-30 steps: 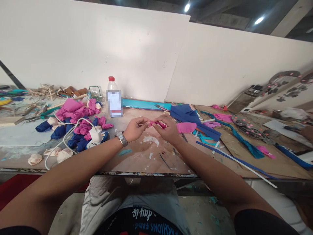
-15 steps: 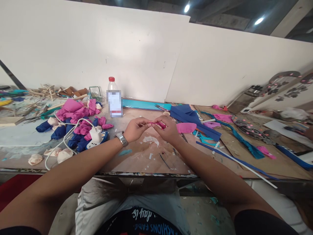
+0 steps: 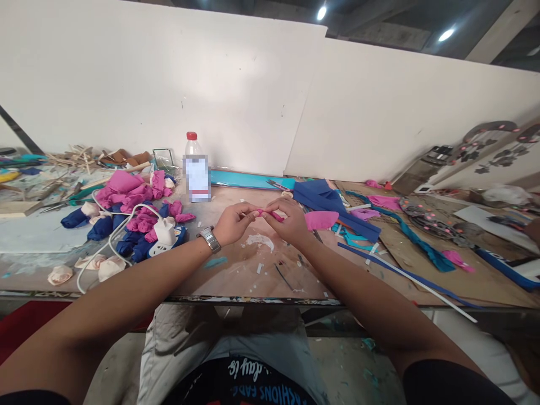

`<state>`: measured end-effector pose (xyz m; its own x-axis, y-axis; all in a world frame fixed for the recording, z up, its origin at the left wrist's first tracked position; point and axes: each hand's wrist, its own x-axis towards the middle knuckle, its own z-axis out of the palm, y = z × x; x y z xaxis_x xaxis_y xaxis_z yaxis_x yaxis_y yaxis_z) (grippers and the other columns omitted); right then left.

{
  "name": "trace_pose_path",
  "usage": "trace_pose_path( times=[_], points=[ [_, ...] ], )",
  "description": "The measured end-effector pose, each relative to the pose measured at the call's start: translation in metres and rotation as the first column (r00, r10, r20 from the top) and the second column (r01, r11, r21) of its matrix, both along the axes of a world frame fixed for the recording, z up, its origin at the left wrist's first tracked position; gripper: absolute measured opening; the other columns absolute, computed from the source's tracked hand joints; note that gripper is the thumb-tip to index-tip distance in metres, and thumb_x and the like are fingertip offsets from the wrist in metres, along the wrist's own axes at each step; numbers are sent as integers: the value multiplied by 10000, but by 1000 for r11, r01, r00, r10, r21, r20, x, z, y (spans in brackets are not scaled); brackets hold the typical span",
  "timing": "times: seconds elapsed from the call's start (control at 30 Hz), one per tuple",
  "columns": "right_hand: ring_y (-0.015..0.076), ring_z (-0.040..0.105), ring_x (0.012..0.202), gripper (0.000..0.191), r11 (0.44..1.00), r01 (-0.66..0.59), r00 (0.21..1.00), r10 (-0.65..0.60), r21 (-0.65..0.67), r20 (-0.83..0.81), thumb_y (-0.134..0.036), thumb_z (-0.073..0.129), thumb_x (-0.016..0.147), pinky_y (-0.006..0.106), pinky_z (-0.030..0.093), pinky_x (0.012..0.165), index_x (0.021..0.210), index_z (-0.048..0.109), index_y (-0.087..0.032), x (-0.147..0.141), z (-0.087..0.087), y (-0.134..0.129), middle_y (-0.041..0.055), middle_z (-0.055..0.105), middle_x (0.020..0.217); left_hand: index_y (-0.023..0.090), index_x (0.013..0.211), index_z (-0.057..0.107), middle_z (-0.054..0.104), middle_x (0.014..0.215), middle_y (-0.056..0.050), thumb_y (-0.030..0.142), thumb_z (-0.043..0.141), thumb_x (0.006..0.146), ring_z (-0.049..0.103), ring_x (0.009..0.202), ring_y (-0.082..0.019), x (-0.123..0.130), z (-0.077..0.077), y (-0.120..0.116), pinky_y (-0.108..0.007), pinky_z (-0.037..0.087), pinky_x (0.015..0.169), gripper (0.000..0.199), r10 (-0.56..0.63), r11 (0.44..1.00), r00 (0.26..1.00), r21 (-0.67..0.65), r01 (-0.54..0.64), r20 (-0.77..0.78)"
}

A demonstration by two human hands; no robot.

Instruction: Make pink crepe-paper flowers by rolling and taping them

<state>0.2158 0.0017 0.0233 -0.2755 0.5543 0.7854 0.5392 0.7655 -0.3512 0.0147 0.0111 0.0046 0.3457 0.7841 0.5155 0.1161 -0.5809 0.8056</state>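
Observation:
Above the middle of the table, a small piece of pink material (image 3: pixel 273 215) is pinched between both hands. My left hand (image 3: pixel 235 223), with a watch on the wrist, has its thumb and fingertips closed on the piece's left end. My right hand (image 3: pixel 290 220) grips the same piece from the right, its fingers curled around it and hiding part of it. The fingertips of the two hands almost meet. Just right of my right hand lies a flat pink piece (image 3: pixel 322 220), beside folded dark blue material (image 3: pixel 318 194).
Pink, blue and cream bundles (image 3: pixel 122 188) lie at the left around a white plug (image 3: pixel 164 230) and cable. A red-capped bottle (image 3: pixel 192 145) stands near the white wall. Thin strips (image 3: pixel 422 284) and a teal twisted length (image 3: pixel 415 239) lie at the right.
The pink piece between my fingers now looks narrower and straighter. Both hands have hardly moved, and the view has shifted very slightly.

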Motion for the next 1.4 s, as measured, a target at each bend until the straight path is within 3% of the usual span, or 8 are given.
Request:
trace_pose_path(
  times=[0.33,0.5,0.93,1.1,1.4],
  points=[
    [226,669,828,150,996,84,996,-84,1,27,-383,745,906,395,502,817,852,734,-243,2,-2,1,24,763,823,191,1032,799,752,936,-84,466,612,967,661,788,-168,0,-1,1,-285,508,699,339,16,999,1000,42,-17,6],
    [220,687,830,106,999,17,997,-19,38,76,-361,739,926,395,497,827,949,764,-260,2,-3,3,21,791,886,195,1013,803,748,885,-70,468,599,974,653,801,-177,0,-2,3,-302,499,739,343,5,999,1000,48,-4,-31],
    [218,660,877,89,998,-29,998,25,61,58,-310,684,953,403,492,842,913,717,-237,0,0,-1,44,720,905,158,990,781,727,826,-65,598,639,895,632,742,-162,1,0,1,-286,504,675,472,-93,977,993,-183,105,73],
    [225,660,887,69,999,-7,1000,6,36,11,-296,690,944,402,499,842,906,706,-241,-1,1,-3,39,721,903,166,1085,726,717,917,-58,524,735,833,634,757,-145,2,1,0,-258,497,646,438,-89,955,989,-273,118,116],
    [230,653,898,65,1000,-19,999,19,1,-37,-287,687,936,410,498,864,892,694,-240,-3,3,-6,39,723,898,153,847,721,663,760,-22,560,759,782,570,683,-123,3,1,-1,-258,455,637,414,-107,944,985,-297,143,135]
  ],
)
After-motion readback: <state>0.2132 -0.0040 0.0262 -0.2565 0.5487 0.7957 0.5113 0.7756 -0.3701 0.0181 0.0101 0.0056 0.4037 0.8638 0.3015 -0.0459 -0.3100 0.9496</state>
